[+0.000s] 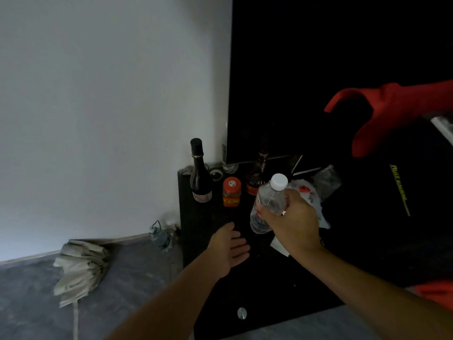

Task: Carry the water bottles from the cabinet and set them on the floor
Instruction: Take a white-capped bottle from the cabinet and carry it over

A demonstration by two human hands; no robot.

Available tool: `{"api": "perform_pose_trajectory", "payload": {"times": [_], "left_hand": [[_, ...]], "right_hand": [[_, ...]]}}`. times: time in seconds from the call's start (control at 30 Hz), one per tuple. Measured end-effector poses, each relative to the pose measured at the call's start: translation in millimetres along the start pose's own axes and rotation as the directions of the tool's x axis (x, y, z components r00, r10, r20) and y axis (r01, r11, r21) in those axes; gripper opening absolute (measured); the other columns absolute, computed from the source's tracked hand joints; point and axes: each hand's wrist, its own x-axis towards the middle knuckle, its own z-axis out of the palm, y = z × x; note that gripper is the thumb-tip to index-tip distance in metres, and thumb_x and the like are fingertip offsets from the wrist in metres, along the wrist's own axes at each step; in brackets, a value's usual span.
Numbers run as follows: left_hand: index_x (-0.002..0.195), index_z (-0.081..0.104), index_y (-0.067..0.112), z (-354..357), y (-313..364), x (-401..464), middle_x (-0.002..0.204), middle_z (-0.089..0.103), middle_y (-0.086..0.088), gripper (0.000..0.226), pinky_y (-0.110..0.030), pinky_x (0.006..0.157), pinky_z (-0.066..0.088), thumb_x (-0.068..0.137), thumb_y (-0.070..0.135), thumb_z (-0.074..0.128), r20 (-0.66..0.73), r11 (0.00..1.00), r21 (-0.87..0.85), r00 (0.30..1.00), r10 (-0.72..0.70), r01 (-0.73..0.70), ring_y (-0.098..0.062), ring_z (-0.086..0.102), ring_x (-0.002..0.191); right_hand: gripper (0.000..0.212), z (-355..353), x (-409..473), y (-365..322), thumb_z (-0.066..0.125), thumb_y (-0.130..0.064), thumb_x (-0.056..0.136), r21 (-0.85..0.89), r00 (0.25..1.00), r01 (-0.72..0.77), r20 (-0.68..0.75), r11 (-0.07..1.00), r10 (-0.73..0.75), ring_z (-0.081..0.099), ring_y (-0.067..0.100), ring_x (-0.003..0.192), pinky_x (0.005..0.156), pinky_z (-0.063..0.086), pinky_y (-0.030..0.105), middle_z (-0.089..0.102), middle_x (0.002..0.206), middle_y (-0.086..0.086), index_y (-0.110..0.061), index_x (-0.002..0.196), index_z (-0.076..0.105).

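The right hand reaches forward from the lower right, fingers wrapped around a clear water bottle that tilts, white cap up and away, above the dark cabinet surface. The left hand extends just beside and below it, palm up, fingers relaxed and holding nothing, over the cabinet's near-left edge.

left forearm: bare, no sleeve | right forearm: bare | no rings or watch showing
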Motion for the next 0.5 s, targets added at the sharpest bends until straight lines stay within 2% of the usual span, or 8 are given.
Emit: {"api": "perform_pose_trajectory", "payload": {"times": [0.1, 0.2, 0.23, 0.37, 0.43, 0.5], "left_hand": [[0.136, 0.042, -0.001, 9, 8, -5, 0.138, 0.048, -0.024, 0.061, -0.048, 0.092, 0.045, 0.096, 0.044, 0.047, 0.067, 0.984, -0.177, 0.998, -0.015, 0.026, -0.039, 0.050, 0.123], [0.135, 0.043, -0.003, 14, 15, -13, 0.135, 0.051, -0.025, 0.068, -0.050, 0.091, 0.044, 0.094, 0.052, 0.044, 0.136, 0.962, -0.271, 0.991, 0.013, 0.025, -0.040, 0.049, 0.123], [0.133, 0.045, -0.003, 15, 18, -16, 0.130, 0.054, -0.025, 0.070, -0.050, 0.090, 0.045, 0.094, 0.055, 0.042, 0.157, 0.956, -0.293, 0.987, 0.027, 0.020, -0.040, 0.051, 0.120], [0.115, 0.057, -0.001, 16, 31, -36, 0.111, 0.064, -0.024, 0.071, -0.050, 0.086, 0.051, 0.090, 0.063, 0.041, 0.207, 0.933, -0.360, 0.975, 0.083, -0.003, -0.040, 0.061, 0.102], [0.114, 0.058, 0.000, 14, 36, -46, 0.111, 0.065, -0.024, 0.072, -0.049, 0.081, 0.054, 0.089, 0.065, 0.041, 0.216, 0.925, -0.379, 0.969, 0.116, -0.026, -0.040, 0.063, 0.099], [0.115, 0.060, 0.000, 11, 40, -57, 0.110, 0.068, -0.024, 0.074, -0.047, 0.075, 0.056, 0.089, 0.066, 0.040, 0.223, 0.920, -0.387, 0.962, 0.155, -0.058, -0.040, 0.066, 0.097]], "right_hand": [[0.047, -18, 2, -23, 0.078, -0.043, 0.073, 0.001, 0.998, 0.061, -0.019, 0.998, -0.061, 0.062, 0.012, 0.079, 0.070, 0.055, 0.031, 0.067, 0.090, -0.002, -0.012, 0.105, 0.063], [0.044, -36, 1, -48, 0.079, -0.043, 0.072, 0.018, 0.991, 0.124, -0.045, 0.992, -0.123, 0.054, -0.002, 0.067, 0.062, 0.045, 0.009, 0.060, 0.082, -0.011, -0.016, 0.103, 0.063], [0.043, -42, 1, -57, 0.080, -0.042, 0.072, 0.030, 0.989, 0.143, -0.046, 0.989, -0.141, 0.054, -0.003, 0.066, 0.060, 0.044, 0.007, 0.060, 0.081, -0.011, -0.016, 0.102, 0.063], [0.044, -60, -1, -90, 0.079, -0.043, 0.070, 0.067, 0.980, 0.196, -0.040, 0.978, -0.193, 0.059, 0.004, 0.075, 0.066, 0.048, 0.011, 0.068, 0.088, -0.007, -0.016, 0.101, 0.064], [0.044, -65, -2, -104, 0.079, -0.044, 0.070, 0.074, 0.979, 0.204, -0.036, 0.976, -0.202, 0.062, 0.006, 0.078, 0.068, 0.052, 0.020, 0.069, 0.089, -0.005, -0.016, 0.101, 0.064], [0.042, -67, -4, -116, 0.080, -0.042, 0.070, 0.086, 0.976, 0.218, -0.042, 0.972, -0.215, 0.061, 0.004, 0.076, 0.066, 0.051, 0.016, 0.069, 0.087, -0.007, -0.018, 0.099, 0.064]]}}
